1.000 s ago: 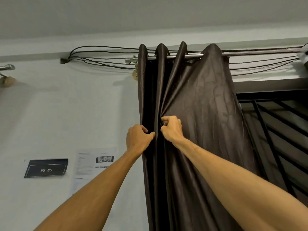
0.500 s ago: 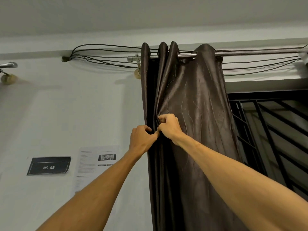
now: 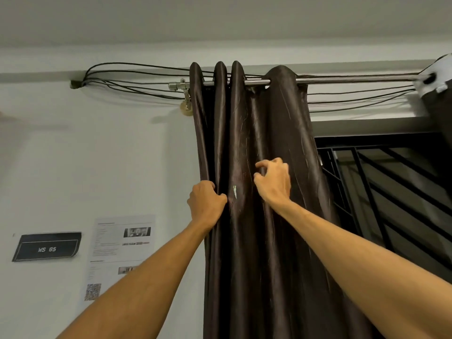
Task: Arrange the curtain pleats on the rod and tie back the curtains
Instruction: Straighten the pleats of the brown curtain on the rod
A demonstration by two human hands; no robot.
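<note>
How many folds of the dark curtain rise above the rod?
4 on the curtain. The leftmost fold, second fold and third fold bunch near the left end of the rod; a wider fourth fold lies to their right. Other fabric at the right edge may hide more.

Both arms bare, raised up and forward. Left hand (image 3: 206, 204) lower, back to camera, fingers curled round a fold of the curtain (image 3: 281, 133), thumb in front. Right hand (image 3: 274, 182) slightly higher, near it on the right, bent forefinger and thumb hooked round another fold.
</note>
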